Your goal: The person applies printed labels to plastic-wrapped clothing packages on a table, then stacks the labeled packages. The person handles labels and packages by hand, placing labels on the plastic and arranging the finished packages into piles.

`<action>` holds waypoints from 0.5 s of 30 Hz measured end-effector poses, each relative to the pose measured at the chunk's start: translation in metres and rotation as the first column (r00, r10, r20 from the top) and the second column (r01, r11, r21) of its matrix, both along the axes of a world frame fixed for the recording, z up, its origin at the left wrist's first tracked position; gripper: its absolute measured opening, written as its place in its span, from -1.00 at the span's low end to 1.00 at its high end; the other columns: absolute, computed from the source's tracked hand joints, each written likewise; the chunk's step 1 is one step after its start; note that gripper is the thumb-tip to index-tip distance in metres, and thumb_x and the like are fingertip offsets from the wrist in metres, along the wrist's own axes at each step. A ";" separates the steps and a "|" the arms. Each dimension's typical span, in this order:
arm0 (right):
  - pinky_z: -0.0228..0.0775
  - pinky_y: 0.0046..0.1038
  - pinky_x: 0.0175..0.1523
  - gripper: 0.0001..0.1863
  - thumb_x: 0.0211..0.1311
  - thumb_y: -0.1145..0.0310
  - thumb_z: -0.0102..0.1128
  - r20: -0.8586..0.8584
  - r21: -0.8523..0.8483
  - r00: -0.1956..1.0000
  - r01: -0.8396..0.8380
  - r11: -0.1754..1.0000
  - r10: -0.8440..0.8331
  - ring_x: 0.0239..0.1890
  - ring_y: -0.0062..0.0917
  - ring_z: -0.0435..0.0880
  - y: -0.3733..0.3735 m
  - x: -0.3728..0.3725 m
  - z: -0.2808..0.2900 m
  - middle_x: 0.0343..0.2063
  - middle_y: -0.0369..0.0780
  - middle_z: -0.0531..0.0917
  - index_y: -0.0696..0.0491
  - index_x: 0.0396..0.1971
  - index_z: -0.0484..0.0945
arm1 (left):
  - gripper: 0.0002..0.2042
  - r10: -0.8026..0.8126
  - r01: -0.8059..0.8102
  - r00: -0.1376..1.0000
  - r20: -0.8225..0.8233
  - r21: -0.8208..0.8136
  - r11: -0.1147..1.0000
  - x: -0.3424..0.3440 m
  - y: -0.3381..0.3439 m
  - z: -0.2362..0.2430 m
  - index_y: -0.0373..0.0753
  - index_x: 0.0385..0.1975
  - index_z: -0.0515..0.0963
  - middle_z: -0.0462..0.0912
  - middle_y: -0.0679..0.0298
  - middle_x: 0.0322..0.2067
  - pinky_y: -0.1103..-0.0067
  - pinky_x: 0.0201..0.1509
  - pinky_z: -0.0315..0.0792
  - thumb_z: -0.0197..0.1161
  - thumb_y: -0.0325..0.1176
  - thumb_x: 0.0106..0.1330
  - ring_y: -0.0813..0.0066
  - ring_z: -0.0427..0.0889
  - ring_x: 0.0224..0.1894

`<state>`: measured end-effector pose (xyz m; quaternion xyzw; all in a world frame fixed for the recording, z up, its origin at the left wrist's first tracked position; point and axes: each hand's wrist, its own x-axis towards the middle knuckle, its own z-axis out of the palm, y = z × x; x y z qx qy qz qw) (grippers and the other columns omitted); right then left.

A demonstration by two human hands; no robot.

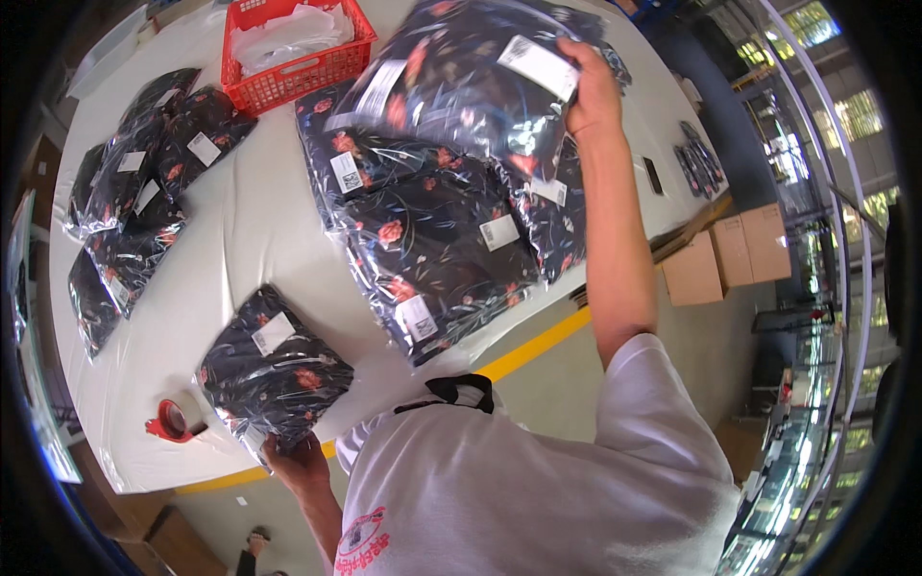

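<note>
Well, left hand (pixel 300 466) grips package (pixel 274 365) by table edge (pixel 192 473) — bare surface (pixel 259 221) beyond.

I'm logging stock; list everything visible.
Centre pile: several, dark floral, middle
Left pile: several, dark floral, left
Left packet: one, dark floral, near left
Right packet: at least one, dark floral, above centre pile
Basket: one, red, far side
Plastic: some, whitish, in basket
Tape: one, red-rimmed, by left packet
Likely phone: one, black, right
Bundles: several, dark, far right
Cartons: several, brown, floor
Table: one, white, beneath
Shirt: one, white, worn
Left hand: one, bare, gripping left packet
Right hand: one, bare, gripping right packet
</note>
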<state>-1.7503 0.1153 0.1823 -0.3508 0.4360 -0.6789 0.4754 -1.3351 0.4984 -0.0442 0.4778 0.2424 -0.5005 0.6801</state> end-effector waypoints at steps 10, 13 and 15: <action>0.62 -0.08 -0.20 -0.58 0.02 0.49 0.27 0.329 -0.059 0.858 0.436 0.898 -0.395 -0.28 -0.27 0.67 -0.143 -0.105 -0.131 -0.23 -0.11 0.59 0.19 -0.10 0.37 | -0.62 0.072 -0.075 0.997 0.031 0.094 0.993 -0.063 0.008 -0.071 -0.14 0.07 0.49 0.64 0.25 -0.10 0.45 -0.04 0.53 0.19 -0.04 0.41 0.40 0.61 -0.14; 0.63 -0.11 -0.20 -0.61 0.04 0.44 0.27 0.389 0.083 0.816 0.431 0.898 -0.428 -0.25 -0.25 0.69 -0.129 -0.089 -0.156 -0.21 -0.10 0.62 0.23 -0.12 0.44 | -0.61 0.159 -0.164 0.984 0.075 0.077 0.983 -0.077 0.003 -0.071 -0.16 0.08 0.49 0.63 0.23 -0.10 0.44 -0.01 0.54 0.19 -0.04 0.42 0.38 0.61 -0.12; 0.63 -0.11 -0.19 -0.61 0.06 0.40 0.28 0.302 0.237 0.852 0.368 0.899 -0.428 -0.22 -0.25 0.70 -0.129 -0.100 -0.189 -0.16 -0.09 0.64 0.24 -0.10 0.49 | -0.61 0.180 -0.183 0.980 0.081 0.034 0.982 -0.080 0.000 -0.079 -0.18 0.07 0.50 0.63 0.22 -0.10 0.44 0.00 0.54 0.20 -0.05 0.43 0.36 0.61 -0.12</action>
